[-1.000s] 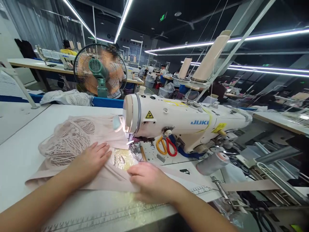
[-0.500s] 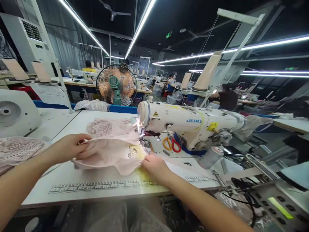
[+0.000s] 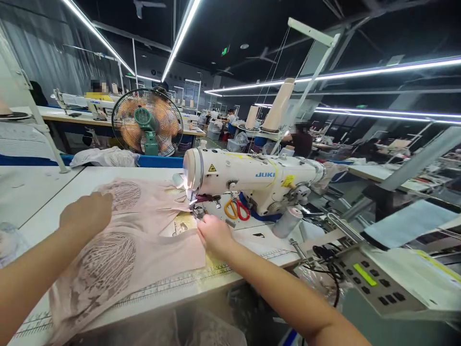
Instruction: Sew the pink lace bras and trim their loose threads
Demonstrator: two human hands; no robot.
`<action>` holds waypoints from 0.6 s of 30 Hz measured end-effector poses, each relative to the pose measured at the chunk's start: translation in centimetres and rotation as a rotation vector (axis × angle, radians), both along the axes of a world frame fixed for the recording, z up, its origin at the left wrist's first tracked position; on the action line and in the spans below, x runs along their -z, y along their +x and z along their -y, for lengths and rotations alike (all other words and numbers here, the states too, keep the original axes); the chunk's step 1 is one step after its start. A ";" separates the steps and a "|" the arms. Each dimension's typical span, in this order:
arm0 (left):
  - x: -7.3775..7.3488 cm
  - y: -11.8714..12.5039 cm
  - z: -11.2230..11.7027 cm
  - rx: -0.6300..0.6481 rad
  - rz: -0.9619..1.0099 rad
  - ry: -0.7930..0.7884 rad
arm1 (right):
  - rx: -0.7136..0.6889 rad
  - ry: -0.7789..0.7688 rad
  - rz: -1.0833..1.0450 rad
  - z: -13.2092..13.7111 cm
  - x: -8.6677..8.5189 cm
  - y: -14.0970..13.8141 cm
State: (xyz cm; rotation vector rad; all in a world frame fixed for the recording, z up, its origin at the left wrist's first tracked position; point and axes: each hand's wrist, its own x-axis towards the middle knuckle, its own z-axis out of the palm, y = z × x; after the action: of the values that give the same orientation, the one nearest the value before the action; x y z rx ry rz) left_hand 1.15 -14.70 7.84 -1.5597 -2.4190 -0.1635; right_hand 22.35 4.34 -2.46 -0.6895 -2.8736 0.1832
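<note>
A pale pink lace garment piece (image 3: 162,259) lies spread over the sewing table, its near end draping past the front edge. Two oval lace-patterned areas show on it, one towards the back and one towards the front. My left hand (image 3: 86,214) is closed on the cloth at the left, beside the rear lace oval, its fingertips partly hidden. Close to the needle of the white sewing machine (image 3: 241,175), my right hand (image 3: 216,235) pinches the cloth's edge. Fabric reaches under the lit presser foot area, and a yellowish plate (image 3: 184,221) shows between the cloth layers.
Scissors (image 3: 236,209) with orange and red handles lie under the machine arm. A grey thread cone (image 3: 288,222) stands to their right. A ruler strip (image 3: 162,288) runs along the table front. A control box (image 3: 378,278) sits at right, a fan (image 3: 147,122) behind; people work farther back.
The garment piece has been opened out towards me, showing its front lace oval. My left hand has shifted left on the cloth; my right hand stays by the needle. The view has turned right.
</note>
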 end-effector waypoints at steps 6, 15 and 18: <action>5.3 2.5 -8.8 0.063 0.083 -0.141 | -0.039 0.082 0.039 2.8 2.0 -2.2; 8.4 -1.3 -17.0 -0.145 0.202 -0.262 | -0.306 0.124 -0.133 2.9 3.2 -2.8; 7.1 -0.9 -16.8 -0.177 0.165 -0.247 | -0.330 0.046 -0.121 1.7 3.0 -2.8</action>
State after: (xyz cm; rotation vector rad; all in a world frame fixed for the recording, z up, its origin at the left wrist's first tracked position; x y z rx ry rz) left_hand 0.24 2.14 0.69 -1.4673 -2.7825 0.0438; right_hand 19.54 2.60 -5.48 -0.1844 -2.8440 0.1947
